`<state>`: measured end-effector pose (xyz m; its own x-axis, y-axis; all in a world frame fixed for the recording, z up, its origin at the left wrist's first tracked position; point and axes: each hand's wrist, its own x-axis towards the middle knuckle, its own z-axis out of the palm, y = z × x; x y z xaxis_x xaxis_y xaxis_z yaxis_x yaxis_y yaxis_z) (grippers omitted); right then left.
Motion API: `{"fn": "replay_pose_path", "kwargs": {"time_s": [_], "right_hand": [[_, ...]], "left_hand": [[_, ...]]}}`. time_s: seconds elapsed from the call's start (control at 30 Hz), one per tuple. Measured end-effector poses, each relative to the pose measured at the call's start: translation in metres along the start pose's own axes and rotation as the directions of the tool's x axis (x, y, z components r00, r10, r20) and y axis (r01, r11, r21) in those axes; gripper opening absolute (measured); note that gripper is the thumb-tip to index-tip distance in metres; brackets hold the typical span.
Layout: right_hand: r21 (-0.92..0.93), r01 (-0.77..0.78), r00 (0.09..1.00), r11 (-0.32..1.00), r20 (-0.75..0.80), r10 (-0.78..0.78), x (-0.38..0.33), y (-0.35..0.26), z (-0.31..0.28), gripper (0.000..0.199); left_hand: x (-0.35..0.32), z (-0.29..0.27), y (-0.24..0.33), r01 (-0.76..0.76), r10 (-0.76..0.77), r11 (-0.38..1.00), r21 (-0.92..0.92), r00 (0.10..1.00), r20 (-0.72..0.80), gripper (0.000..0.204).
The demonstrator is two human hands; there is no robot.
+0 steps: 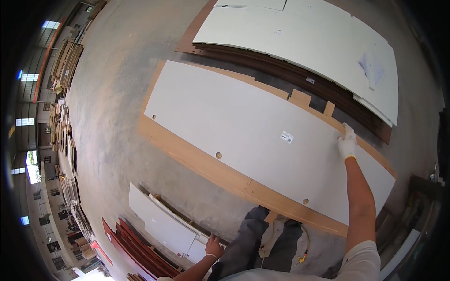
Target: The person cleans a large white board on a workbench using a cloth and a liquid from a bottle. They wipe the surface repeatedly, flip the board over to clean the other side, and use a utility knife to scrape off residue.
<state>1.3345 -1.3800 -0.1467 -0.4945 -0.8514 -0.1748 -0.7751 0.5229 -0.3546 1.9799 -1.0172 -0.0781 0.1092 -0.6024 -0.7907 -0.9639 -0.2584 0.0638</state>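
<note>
A long light-grey door-like panel (239, 119) with round holes along its near side lies across the view in front of me, on brown board (187, 154) that sticks out past its edges. My right hand (347, 142), in a white glove, is at the panel's far edge toward the right. Its fingers bend over that edge and grip it. A label (287, 136) is stuck on the surface to the left of this hand. My left hand (214, 247) has no glove and hangs low beside my leg. Its fingers are curled; whatever may be inside them is hidden.
Beyond lies a stack of white panels (300, 33) over dark brown boards, with a clear plastic piece (371, 70) on top. White strips (164, 227) and reddish-brown boards (136, 246) lie at lower left. Board piles (68, 63) line the far left. A hose (307, 239) loops near my feet.
</note>
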Motion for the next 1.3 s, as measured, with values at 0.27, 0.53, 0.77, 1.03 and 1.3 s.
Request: {"fn": "replay_pose_path", "kwargs": {"time_s": [0.27,0.53,0.77,1.03,1.3], "right_hand": [[0.034,-0.882,0.471,0.469,0.049,0.881,-0.248,0.085,0.083,0.083],[0.506,-0.728,0.086,-0.462,0.736,0.671,-0.287,0.172,0.071,0.049],[0.503,-0.828,0.201,-0.247,0.677,0.708,-0.289,0.191,0.09,0.038],[0.419,-0.86,0.036,-0.292,0.62,0.784,-0.259,0.167,0.075,0.039],[0.452,-0.85,0.123,-0.271,0.67,0.732,-0.271,0.173,0.083,0.037]], "left_hand": [[0.194,-0.106,0.194,-0.291,0.342,0.935,0.202,0.89,-0.3,0.097],[0.278,-0.157,0.236,-0.057,0.093,0.919,0.39,0.993,-0.075,0.13],[0.292,-0.135,0.226,-0.073,0.125,0.941,0.331,0.982,-0.14,0.135],[0.304,-0.125,0.202,-0.214,0.282,0.938,0.271,0.928,-0.242,0.135],[0.309,-0.144,0.217,-0.258,0.313,0.936,0.238,0.92,-0.234,0.136]]}}
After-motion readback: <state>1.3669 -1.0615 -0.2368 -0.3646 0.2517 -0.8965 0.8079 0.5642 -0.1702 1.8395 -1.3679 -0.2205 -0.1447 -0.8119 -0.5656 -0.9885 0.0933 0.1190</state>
